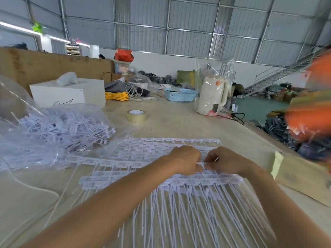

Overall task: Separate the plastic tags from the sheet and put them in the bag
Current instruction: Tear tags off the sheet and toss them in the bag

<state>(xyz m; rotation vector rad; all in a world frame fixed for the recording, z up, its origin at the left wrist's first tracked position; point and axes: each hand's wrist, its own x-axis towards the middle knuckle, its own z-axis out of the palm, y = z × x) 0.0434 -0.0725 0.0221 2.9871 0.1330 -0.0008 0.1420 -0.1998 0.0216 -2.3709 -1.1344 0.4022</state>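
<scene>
L hand: pinching tag, long axis L-R
R hand: pinching same tag
Bag: far L of sheet, L hand nearer

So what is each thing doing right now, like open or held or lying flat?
left hand: fingers curled, pinching a white tag
right hand: fingers curled, pinching the same tag
tag sheets: lying flat on the table, overlapping
clear bag: open, lying on its side, holding loose tags
tape roll: lying flat
blue basket: upright
kettle: upright, wrapped in clear plastic
</scene>
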